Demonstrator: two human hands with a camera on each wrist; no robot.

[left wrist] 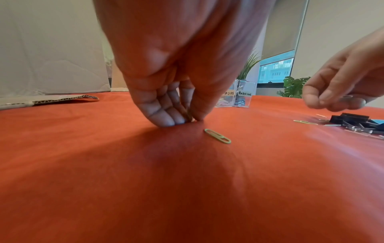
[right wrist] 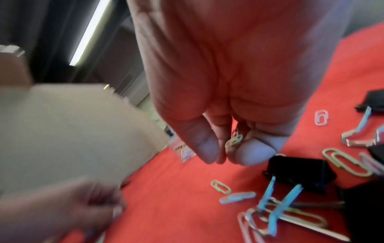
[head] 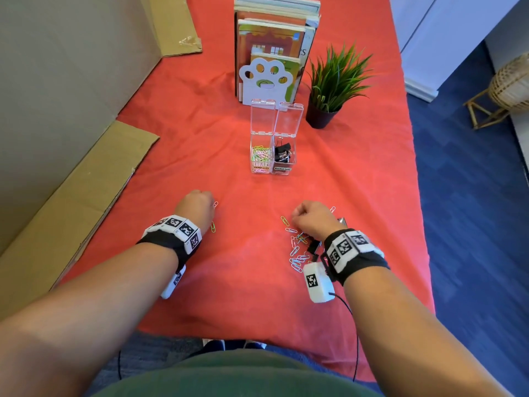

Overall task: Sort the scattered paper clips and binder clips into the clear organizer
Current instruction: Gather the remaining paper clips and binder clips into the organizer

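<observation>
The left hand (left wrist: 176, 69) points its fingertips (left wrist: 166, 120) down onto the red table (head: 243, 282), fingers and thumb closed together in a pinch on a small clip that is mostly hidden. Just beside that grip, a green paper clip (left wrist: 217, 136) lies flat, its long axis running diagonally from near the fingertips toward the camera and to the right. The right hand (right wrist: 224, 98) hangs above the table with curled fingers, its grip pinching a light green paper clip (right wrist: 234, 140) between thumb and fingers. Below and beside it lies the scattered pile (head: 300, 247) of paper clips and black binder clips, pointing every which way. The clear organizer (head: 273, 150) stands farther back, both lids upright and open: coloured paper clips fill the left compartment, black binder clips the right.
</observation>
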